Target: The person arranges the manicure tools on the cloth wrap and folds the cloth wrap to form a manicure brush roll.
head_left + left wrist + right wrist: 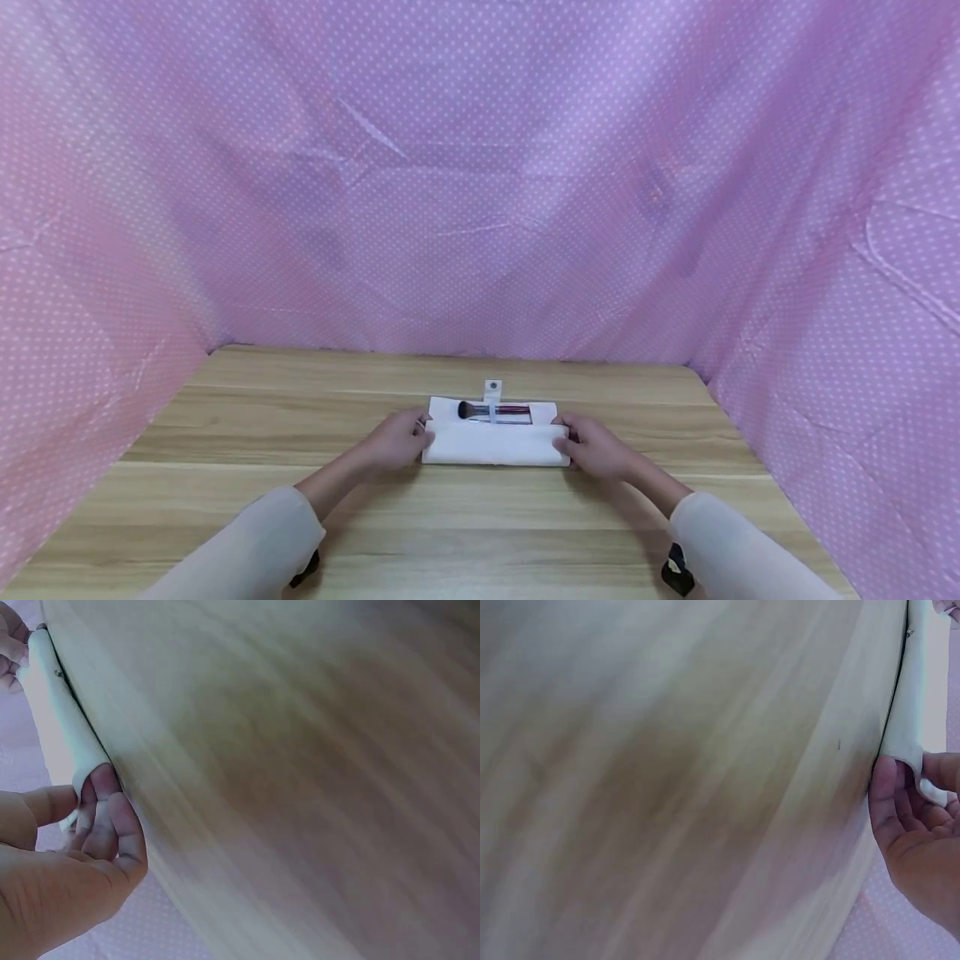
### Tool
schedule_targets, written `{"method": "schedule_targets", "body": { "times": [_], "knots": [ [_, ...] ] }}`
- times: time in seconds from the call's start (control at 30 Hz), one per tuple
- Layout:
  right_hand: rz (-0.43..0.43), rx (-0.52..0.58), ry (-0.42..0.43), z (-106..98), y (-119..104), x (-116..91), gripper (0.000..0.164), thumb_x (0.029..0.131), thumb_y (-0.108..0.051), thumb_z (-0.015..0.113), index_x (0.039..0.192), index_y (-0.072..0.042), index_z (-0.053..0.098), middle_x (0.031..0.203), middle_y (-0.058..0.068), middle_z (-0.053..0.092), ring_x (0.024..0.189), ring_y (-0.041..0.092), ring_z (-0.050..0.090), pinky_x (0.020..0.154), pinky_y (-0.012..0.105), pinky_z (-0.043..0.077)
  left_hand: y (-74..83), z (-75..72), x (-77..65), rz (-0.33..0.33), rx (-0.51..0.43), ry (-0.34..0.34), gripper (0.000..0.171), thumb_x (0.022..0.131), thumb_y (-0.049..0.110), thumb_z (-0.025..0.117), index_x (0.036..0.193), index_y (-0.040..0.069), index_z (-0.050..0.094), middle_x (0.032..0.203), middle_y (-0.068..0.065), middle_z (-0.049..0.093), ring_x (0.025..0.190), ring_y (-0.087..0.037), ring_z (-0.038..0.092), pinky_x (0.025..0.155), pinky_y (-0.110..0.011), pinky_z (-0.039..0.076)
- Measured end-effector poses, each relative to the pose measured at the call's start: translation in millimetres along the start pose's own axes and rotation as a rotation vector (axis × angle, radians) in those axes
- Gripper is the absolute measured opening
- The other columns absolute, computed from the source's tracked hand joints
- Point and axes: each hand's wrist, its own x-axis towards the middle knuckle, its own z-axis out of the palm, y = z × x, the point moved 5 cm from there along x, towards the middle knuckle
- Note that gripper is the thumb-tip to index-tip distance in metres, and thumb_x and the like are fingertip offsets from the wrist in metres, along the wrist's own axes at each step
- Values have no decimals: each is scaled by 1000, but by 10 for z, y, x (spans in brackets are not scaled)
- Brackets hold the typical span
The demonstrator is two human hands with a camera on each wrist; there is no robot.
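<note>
A white makeup brush roll (pixel 495 446) lies on the wooden table, its near part folded over toward the back. My left hand (pixel 399 439) pinches the left end of that fold, thumb on top and fingers tucked under, as the left wrist view shows on the roll (pixel 64 720). At the other end my right hand (pixel 592 446) grips the fold the same way, with fingers inside the curl of the roll (pixel 911 712). Behind the fold, a makeup brush (pixel 480 410) with dark bristles and a reddish handle lies crosswise under a strap. A tab with a snap (pixel 492 387) sticks out at the back.
Wooden table (pixel 495 533) surface surrounds the roll. Pink dotted cloth (pixel 480 208) hangs behind the table and along both sides. Black wrist gear (pixel 677 571) shows under the right sleeve, with a similar dark piece (pixel 306 570) under the left.
</note>
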Motion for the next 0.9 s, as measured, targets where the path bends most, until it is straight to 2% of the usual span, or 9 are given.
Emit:
{"method": "schedule_targets", "body": {
  "times": [0.17, 0.37, 0.43, 0.5, 0.57, 0.63, 0.7, 0.8, 0.9],
  "knots": [
    [86, 0, 41, 11, 59, 91, 16, 101, -2, 60, 115, 4, 59, 78, 6, 60, 57, 18, 58, 52, 30, 51, -32, 23, 57, -38, -9, 43, 7, 94, -2, 64, 101, -2, 62, 80, -6, 57, 72, -18, 51, 67, -31, 45],
    [263, 130, 113, -1, 132, 140, 23, 94, -2, 69, 112, 7, 56, 83, 11, 61, 56, 18, 59, 53, 35, 56, -7, 7, 78, -60, -11, 76, 16, 89, -5, 63, 104, -7, 62, 78, -7, 57, 72, -19, 53, 64, -30, 45],
    [315, 152, 130, -3, 148, 144, 25, 93, -3, 71, 111, 7, 55, 85, 11, 62, 57, 18, 60, 53, 35, 57, 6, 4, 81, -70, 15, 81, 17, 87, -4, 63, 104, -7, 61, 77, -7, 56, 71, -19, 52, 63, -29, 44],
    [334, 124, 139, -10, 149, 149, 27, 92, -5, 73, 110, 6, 55, 83, 10, 63, 57, 17, 60, 53, 34, 56, 22, 4, 77, -81, 59, 84, 21, 84, -4, 64, 104, -7, 61, 78, -6, 56, 71, -19, 51, 63, -30, 44],
    [317, 54, 151, -27, 127, 157, 29, 89, -6, 77, 107, 4, 56, 79, 8, 63, 59, 16, 59, 54, 32, 54, 40, 12, 72, -77, 115, 89, 26, 80, -3, 65, 105, -6, 60, 80, -6, 56, 72, -20, 52, 65, -32, 45],
    [263, -28, 161, -47, 88, 171, 31, 86, -6, 79, 104, 4, 55, 74, 5, 61, 61, 14, 56, 57, 30, 50, 68, 30, 72, -30, 177, 100, 32, 76, -4, 66, 107, -5, 60, 82, -6, 57, 74, -21, 53, 68, -35, 46],
    [178, -128, 174, -65, 38, 188, 34, 84, -5, 81, 103, 4, 55, 72, 3, 57, 63, 13, 52, 60, 29, 45, 110, 58, 80, 56, 233, 117, 35, 73, -6, 65, 108, -3, 61, 86, -7, 58, 79, -21, 56, 73, -37, 48],
    [10, -282, 180, -61, -46, 208, 33, 82, -1, 81, 105, 3, 57, 75, 3, 54, 67, 13, 49, 63, 29, 44, 192, 125, 87, 260, 339, 108, 43, 72, -15, 61, 112, 1, 65, 96, -9, 63, 90, -24, 60, 82, -41, 51],
    [-186, -454, 164, -26, -130, 209, 27, 82, 2, 78, 104, -1, 63, 82, 4, 57, 74, 15, 53, 69, 32, 47, 264, 218, 87, 461, 499, 42, 55, 69, -21, 58, 114, 8, 69, 109, -7, 66, 101, -25, 63, 91, -43, 52]
  ]
}}
